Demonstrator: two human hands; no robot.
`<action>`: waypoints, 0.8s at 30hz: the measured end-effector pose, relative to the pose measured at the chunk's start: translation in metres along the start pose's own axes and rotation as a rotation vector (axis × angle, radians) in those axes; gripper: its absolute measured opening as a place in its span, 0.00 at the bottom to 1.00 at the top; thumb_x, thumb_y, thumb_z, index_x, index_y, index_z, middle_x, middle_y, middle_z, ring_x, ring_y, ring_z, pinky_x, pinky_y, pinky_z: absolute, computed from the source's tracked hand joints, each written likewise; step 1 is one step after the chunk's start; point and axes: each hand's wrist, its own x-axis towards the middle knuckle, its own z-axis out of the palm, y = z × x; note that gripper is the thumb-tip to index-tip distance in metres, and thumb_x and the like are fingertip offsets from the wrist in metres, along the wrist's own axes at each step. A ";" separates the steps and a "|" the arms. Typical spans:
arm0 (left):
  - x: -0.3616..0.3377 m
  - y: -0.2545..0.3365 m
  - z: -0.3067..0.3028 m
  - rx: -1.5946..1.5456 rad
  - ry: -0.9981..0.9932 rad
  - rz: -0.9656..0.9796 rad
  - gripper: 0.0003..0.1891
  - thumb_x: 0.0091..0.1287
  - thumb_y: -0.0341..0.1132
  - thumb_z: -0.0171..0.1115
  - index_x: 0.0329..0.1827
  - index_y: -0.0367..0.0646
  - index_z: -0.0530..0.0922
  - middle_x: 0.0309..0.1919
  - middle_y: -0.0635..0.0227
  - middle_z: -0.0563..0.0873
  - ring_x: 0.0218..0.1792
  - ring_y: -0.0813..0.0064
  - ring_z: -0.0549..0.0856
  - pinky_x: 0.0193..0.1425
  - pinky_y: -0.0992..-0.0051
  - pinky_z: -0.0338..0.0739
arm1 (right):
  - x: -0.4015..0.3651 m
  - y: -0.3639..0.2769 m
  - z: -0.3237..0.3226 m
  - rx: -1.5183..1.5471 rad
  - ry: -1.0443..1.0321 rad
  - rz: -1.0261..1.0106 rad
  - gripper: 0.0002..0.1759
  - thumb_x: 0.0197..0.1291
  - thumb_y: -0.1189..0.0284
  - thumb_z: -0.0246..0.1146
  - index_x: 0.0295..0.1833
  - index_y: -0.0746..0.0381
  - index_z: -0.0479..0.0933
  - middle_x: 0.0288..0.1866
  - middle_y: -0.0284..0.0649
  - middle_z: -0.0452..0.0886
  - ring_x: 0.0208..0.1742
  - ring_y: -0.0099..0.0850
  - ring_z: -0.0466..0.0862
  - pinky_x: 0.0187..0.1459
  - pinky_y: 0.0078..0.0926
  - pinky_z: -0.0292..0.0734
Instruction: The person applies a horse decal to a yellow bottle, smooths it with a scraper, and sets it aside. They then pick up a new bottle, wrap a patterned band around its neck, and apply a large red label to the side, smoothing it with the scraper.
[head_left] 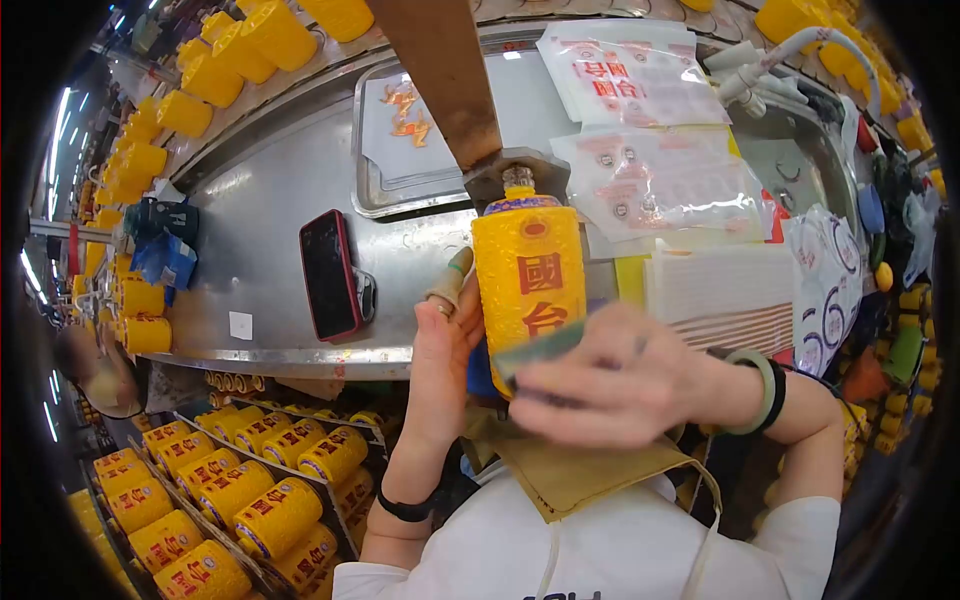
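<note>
From where I stand, in the head view, the bottle (530, 270) lies at the near edge of the steel bench (250, 240), its neck in the notch of a metal holder (548, 172) under a brown bar (435, 65). The left hand (447, 335) is loosely open along its side, fingers spread and some wrapped; I can't tell how firmly they press. The right hand (620, 385), blurred, pinches a flat green pad (540, 350) narrowly over the lower red lettering. To do this well, I'd say, keep the pad flat, press evenly across the curve, and let the left palm steady the body so the neck doesn't twist. That skin needs care: it's yellow and pebbled, with raised bumps an edge could catch, around a rounded cylinder with a blue-patterned shoulder and clear, ridged neck. The sheets (655, 185) nearby are glossy and thin, printed red; the phone (328, 275) is smooth, dark and red-rimmed.
</note>
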 end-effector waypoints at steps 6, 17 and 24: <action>0.000 -0.003 -0.002 -0.024 -0.046 0.010 0.51 0.79 0.72 0.28 0.86 0.33 0.49 0.83 0.49 0.62 0.84 0.59 0.61 0.87 0.61 0.52 | 0.038 0.046 0.002 -0.147 -0.093 0.342 0.22 0.55 0.66 0.70 0.56 0.58 0.78 0.40 0.37 0.80 0.46 0.35 0.81 0.48 0.39 0.75; 0.003 -0.012 -0.010 -0.002 0.034 0.050 0.45 0.82 0.69 0.27 0.86 0.39 0.54 0.82 0.52 0.66 0.81 0.58 0.66 0.86 0.59 0.54 | 0.004 0.008 0.001 0.095 -0.030 -0.079 0.12 0.60 0.68 0.68 0.49 0.55 0.83 0.43 0.30 0.80 0.36 0.26 0.78 0.38 0.26 0.75; 0.001 -0.005 0.002 0.464 0.084 0.457 0.38 0.82 0.48 0.53 0.84 0.27 0.54 0.80 0.42 0.64 0.79 0.51 0.68 0.81 0.57 0.62 | 0.029 0.064 -0.023 -0.340 0.195 0.320 0.21 0.56 0.77 0.76 0.56 0.63 0.82 0.45 0.42 0.85 0.42 0.41 0.84 0.46 0.34 0.79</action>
